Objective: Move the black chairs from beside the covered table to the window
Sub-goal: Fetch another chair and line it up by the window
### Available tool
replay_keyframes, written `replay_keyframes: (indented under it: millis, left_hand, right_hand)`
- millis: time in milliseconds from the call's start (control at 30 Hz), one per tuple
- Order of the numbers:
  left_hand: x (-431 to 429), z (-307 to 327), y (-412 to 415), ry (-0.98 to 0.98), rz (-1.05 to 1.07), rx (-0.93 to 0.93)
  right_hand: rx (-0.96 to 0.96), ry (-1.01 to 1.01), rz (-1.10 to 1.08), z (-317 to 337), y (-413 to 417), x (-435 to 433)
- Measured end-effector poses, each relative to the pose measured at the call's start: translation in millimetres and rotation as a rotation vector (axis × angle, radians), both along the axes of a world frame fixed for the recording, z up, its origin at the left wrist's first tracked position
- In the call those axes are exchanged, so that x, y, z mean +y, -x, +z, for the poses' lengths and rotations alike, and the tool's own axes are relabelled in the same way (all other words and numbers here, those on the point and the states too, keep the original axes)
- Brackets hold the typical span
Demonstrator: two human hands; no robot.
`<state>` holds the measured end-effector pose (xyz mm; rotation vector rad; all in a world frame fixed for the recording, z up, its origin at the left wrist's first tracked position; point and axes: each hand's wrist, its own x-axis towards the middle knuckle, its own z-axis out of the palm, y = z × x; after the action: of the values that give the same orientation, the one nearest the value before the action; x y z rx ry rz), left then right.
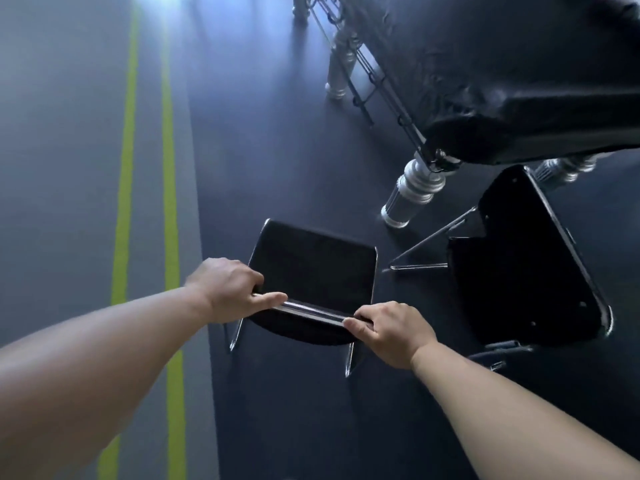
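The person stands behind the nearer black chair (311,268) with both arms stretched down to the chrome top rail (313,311) of its backrest. The left hand (225,289) grips the rail's left end, fingers curled over the far side and thumb laid along the near side. The right hand (391,332) does the same at the right end, its fingers wrapped over and its thumb pinching the bar. Taking both ends evenly probably keeps the chair from twisting when it is lifted or dragged, and the rail is the one firm part within reach from above. The chair stands on the dark floor (284,161), apart from the covered table (519,81) and just short of its silver turned leg (412,192). The second black chair (526,265) sits to the right, close under the table's corner and untouched, so it appears to be waiting its turn. Two yellow lines (169,168) run along the floor to the left, toward a bright glare at the top. The window itself is not in view, though that glare suggests where the chair is headed.
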<state>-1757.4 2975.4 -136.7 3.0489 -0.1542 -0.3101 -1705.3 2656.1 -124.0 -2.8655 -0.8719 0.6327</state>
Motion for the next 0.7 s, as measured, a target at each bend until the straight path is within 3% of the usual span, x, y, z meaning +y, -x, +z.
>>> replay_keyframes:
  millis: [267, 400, 700]
  left_hand:
    - [-30.9, -2.2, 12.5, 0.001, 0.285, 0.002]
    - [-37.3, -8.4, 2.4, 0.052, 0.232, -0.095]
    - [-58.6, -11.3, -59.9, 0.114, 0.318, -0.168]
  right_hand:
    - [-0.120, 0.011, 0.192, -8.1, -47.9, -7.9]
    - [-0.235, 0.012, 0.274, -9.2, -81.9, -15.1]
    - [-0.263, 0.013, 0.440, -9.3, -192.3, -14.1]
